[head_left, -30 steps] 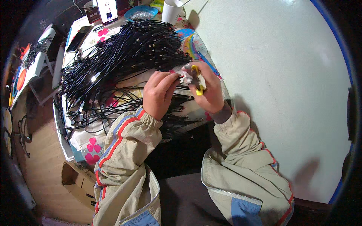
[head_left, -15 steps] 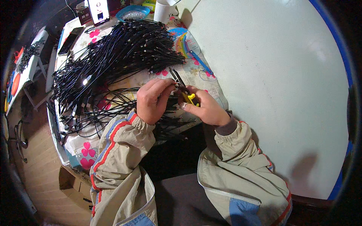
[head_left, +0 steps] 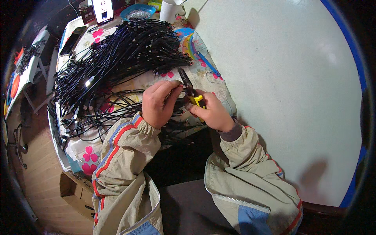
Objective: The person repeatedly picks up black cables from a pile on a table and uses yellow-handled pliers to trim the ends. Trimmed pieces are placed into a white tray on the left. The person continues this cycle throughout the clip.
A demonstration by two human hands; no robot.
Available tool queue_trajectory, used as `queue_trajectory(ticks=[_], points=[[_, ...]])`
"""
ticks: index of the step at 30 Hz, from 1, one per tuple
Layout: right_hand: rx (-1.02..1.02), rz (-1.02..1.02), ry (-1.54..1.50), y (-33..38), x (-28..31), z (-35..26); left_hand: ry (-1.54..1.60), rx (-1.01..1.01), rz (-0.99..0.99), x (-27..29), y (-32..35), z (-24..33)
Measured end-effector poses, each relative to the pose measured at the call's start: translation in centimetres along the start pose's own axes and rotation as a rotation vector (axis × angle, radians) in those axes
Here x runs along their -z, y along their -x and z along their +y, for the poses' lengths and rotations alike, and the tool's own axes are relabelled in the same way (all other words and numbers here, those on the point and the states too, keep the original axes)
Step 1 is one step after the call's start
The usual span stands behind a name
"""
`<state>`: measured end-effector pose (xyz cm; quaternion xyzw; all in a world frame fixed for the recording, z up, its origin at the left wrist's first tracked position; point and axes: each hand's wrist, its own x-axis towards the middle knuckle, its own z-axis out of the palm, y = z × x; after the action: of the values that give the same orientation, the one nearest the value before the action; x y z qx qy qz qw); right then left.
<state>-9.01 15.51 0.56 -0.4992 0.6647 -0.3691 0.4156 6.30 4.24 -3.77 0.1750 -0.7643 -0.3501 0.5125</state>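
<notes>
Floral cloth (head_left: 78, 149); right hand (head_left: 216, 114) grips dark pliers (head_left: 190, 90), yellow handles (head_left: 198, 99); left hand (head_left: 158, 104) pinches wire (head_left: 181, 84).

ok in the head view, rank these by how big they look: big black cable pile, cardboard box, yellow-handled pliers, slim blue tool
1. big black cable pile
2. cardboard box, partly hidden by the left sleeve
3. yellow-handled pliers, partly covered by the right hand
4. slim blue tool
</notes>
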Motion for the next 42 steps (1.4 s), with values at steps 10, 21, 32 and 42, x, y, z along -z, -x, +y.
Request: queue_trajectory(ticks=[10, 21, 32, 42], points=[[0.110, 0.093, 0.145, 0.8, -2.2, 0.9, -0.292, -0.267, 0.106, -0.4, 0.0, -0.5], [-0.007, 0.061, 0.026, -0.4, 0.3, 1.4, -0.256, -0.182, -0.023, -0.4, 0.4, -0.5], [0.152, 0.469, 0.728, -13.0, 4.7, 6.9, -0.060, -0.102, -0.265, -1.1, 0.3, -0.8], [0.479, 0.417, 0.911, -12.1, 4.1, 7.2, -0.136, -0.099, -0.185, -1.0, 0.5, -1.0]])
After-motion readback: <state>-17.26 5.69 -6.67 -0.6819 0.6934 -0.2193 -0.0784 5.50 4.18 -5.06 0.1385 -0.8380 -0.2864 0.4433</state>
